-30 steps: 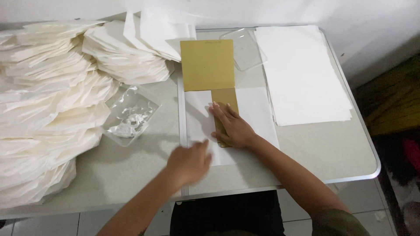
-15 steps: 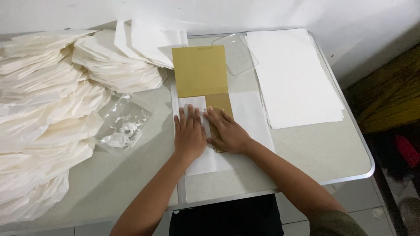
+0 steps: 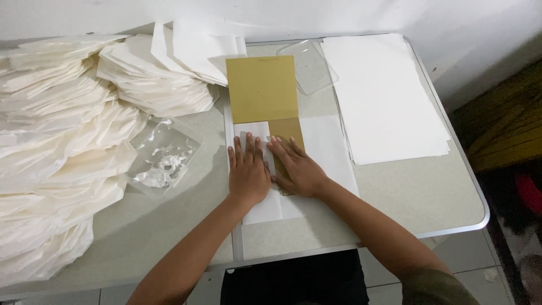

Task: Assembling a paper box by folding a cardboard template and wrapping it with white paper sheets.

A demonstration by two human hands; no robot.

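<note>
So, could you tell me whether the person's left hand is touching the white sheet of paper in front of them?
Touching. The head view shows the left hand lying flat, palm down, on the white sheet, no gap visible beneath.

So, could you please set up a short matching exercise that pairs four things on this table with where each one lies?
Things:
1. flat mustard-yellow card template
2. crumpled clear plastic bag
3. neat stack of flat white paper sheets
4. big heap of folded cream paper pieces

Places:
A. along the right side of the table
B. covering the left side of the table
C. in the middle, just beyond both hands
D. left of the left hand, beside the heap

Pairs: 1-C, 2-D, 3-A, 4-B
</note>
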